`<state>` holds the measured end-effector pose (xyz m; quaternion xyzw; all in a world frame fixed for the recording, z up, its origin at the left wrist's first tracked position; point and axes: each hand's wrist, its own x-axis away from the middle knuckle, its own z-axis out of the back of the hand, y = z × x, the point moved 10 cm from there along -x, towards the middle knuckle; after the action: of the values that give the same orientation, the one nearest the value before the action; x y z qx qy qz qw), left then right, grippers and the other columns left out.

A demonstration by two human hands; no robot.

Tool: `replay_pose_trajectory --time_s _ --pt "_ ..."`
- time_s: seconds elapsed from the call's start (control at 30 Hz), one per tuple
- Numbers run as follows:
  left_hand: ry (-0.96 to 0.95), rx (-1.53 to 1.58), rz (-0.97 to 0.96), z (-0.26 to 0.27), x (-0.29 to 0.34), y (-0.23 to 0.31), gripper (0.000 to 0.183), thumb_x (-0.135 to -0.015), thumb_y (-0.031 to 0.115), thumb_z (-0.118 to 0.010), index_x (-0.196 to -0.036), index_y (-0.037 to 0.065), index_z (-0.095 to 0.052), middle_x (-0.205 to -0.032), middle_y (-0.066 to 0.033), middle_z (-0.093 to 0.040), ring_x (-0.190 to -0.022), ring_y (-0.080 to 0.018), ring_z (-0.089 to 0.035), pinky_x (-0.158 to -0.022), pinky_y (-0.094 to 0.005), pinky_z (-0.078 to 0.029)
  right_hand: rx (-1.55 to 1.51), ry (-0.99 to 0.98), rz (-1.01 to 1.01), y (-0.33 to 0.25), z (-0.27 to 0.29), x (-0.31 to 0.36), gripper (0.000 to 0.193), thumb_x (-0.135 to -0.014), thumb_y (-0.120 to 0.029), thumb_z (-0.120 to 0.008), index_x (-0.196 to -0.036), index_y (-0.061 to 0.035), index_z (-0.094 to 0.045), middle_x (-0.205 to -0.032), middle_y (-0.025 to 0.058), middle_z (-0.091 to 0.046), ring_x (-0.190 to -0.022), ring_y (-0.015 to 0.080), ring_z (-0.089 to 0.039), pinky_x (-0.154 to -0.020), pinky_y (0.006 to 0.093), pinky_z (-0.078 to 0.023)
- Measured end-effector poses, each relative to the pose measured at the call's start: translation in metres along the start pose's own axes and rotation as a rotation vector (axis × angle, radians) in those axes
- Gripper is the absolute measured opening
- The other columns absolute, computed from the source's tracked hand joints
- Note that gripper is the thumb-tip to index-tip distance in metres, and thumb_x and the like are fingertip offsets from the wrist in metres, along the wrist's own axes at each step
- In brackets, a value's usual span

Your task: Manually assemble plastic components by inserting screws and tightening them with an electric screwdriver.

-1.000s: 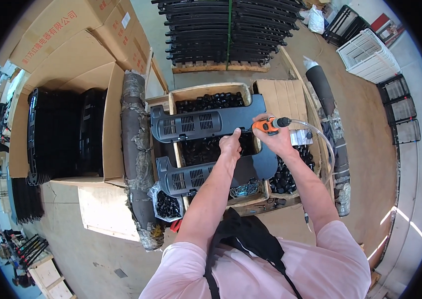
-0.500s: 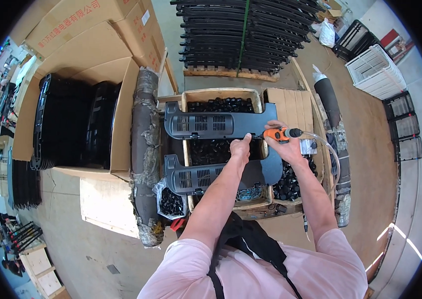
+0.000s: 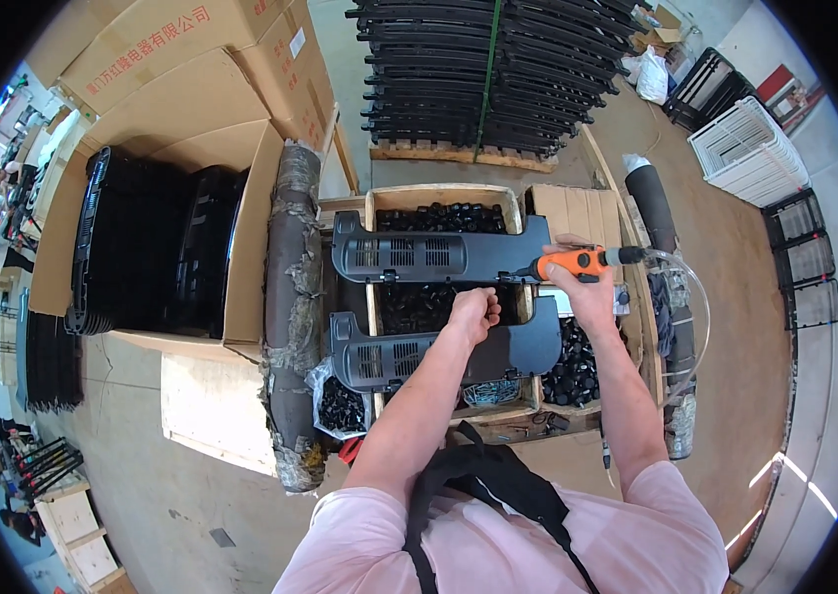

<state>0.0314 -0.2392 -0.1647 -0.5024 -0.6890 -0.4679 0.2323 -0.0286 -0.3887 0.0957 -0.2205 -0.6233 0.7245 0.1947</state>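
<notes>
My right hand (image 3: pixel 592 299) is wrapped round an orange air screwdriver (image 3: pixel 577 261) with a clear hose. Its dark nose points left at the front edge of the far black plastic panel (image 3: pixel 490 255), near that panel's right end. The panel has a row of vent grilles. A second, similar black panel (image 3: pixel 530 342) lies closer to me, partly covered by my left forearm. Between the two panels hovers my left hand (image 3: pixel 476 315), fingers curled inward; whatever they may hold is hidden. Beneath it, a wooden bin (image 3: pixel 369 297) of small black parts shows through the gap.
Black caps (image 3: pixel 570 371) fill a bin at the right, beside screws (image 3: pixel 490 392). A bag of black pieces (image 3: pixel 340 406) sits at the left. Wrapped rollers (image 3: pixel 292 267) flank the bins. An open carton (image 3: pixel 259 238) holds black parts; a slatted black stack (image 3: pixel 429 89) stands behind.
My left hand has come off the far panel's edge toward me, its fingers curling. The screwdriver has shifted slightly right and now lies more level, its nose against the panel edge.
</notes>
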Motion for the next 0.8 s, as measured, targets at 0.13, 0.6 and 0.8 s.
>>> replay_pose_trajectory --time_s 0.13,0.6,0.8 --pt "-0.183 0.040 -0.027 -0.034 0.047 0.006 0.016 -0.107 0.017 -0.057 -0.102 0.006 -0.067 -0.082 -0.0049 -0.067 -0.068 -0.0143 -0.062 -0.058 -0.0285 -0.053 -0.100 0.105 -0.042 0.007 0.031 0.019 0.051 -0.086 -0.002 -0.077 -0.133 0.0037 -0.057 -0.120 0.0187 -0.072 -0.110 0.0230 -0.069 -0.099 0.0369 -0.056" --pt "-0.211 0.074 -0.048 -0.036 0.061 0.007 0.016 -0.108 0.024 -0.059 -0.108 0.010 -0.067 -0.091 -0.0016 -0.070 -0.074 -0.0122 -0.062 -0.064 -0.0249 -0.052 -0.150 0.117 -0.065 0.015 0.027 0.033 0.052 -0.087 -0.008 -0.077 -0.133 0.0055 -0.057 -0.120 0.0198 -0.071 -0.111 0.0238 -0.069 -0.100 0.0388 -0.055" --pt "-0.256 -0.080 -0.157 -0.024 0.047 0.011 0.020 -0.107 0.026 -0.060 -0.106 0.008 -0.067 -0.092 -0.0020 -0.072 -0.074 -0.0101 -0.063 -0.062 -0.0245 -0.053 -0.159 0.104 -0.029 0.009 0.020 0.031 0.054 -0.086 -0.009 -0.077 -0.134 0.0059 -0.056 -0.120 0.0204 -0.071 -0.112 0.0243 -0.069 -0.100 0.0389 -0.056"
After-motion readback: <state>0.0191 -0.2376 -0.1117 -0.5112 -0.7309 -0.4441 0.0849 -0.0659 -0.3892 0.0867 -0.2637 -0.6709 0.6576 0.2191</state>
